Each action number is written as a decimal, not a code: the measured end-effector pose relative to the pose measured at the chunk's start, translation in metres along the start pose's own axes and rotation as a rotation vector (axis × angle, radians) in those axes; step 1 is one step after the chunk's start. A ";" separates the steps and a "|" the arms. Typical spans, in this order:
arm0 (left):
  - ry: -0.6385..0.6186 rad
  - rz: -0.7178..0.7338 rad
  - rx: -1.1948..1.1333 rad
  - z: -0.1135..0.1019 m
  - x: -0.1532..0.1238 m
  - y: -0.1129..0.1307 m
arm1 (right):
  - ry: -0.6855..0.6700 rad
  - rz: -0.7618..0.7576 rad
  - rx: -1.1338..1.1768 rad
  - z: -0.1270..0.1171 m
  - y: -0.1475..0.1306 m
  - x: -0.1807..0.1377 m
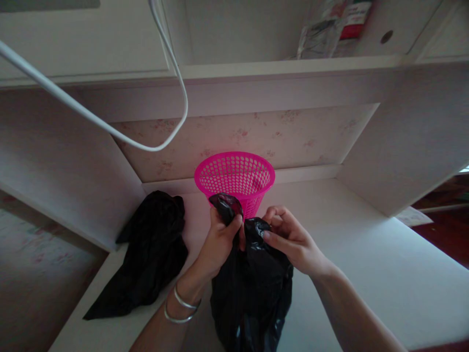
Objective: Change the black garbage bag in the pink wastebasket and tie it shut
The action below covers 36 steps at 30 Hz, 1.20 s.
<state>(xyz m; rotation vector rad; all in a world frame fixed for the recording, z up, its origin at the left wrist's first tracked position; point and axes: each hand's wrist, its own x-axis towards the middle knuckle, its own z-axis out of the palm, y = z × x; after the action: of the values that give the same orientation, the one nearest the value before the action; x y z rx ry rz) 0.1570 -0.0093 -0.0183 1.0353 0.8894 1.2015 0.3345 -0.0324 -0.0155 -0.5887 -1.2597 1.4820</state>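
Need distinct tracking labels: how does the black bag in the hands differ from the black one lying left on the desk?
The held bag is pinched at its top by the left hand and right hand; the desk bag is untouched. The held bag hangs upright before the pink basket; the desk bag lies slumped. The held bag shows glossy highlights; the desk bag looks dull. Both are black and crumpled.
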 end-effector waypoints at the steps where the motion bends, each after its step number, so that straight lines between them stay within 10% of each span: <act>1: -0.028 -0.005 0.024 -0.001 0.000 -0.001 | 0.022 -0.046 0.000 0.002 0.000 0.000; 7: -0.158 -0.033 0.068 -0.006 0.002 -0.008 | 0.232 -0.113 -0.282 0.001 0.011 -0.006; 18: -0.190 -0.005 0.084 -0.008 -0.007 -0.007 | 0.194 -0.275 -0.664 -0.006 0.013 -0.013; 24: -0.059 0.009 0.020 0.000 -0.008 -0.012 | 0.330 -0.248 -0.500 0.001 0.022 -0.016; 31: -0.637 -0.100 0.110 -0.025 -0.012 -0.008 | 0.299 -0.372 -0.681 0.004 0.020 -0.012; 36: -0.548 0.055 0.231 -0.030 -0.006 -0.011 | 0.088 -0.431 -0.795 0.008 0.014 -0.010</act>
<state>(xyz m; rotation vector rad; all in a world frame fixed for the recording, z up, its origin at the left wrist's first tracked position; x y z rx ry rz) 0.1310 -0.0116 -0.0381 1.4916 0.5737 0.8022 0.3257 -0.0433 -0.0287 -0.8122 -1.7673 0.5594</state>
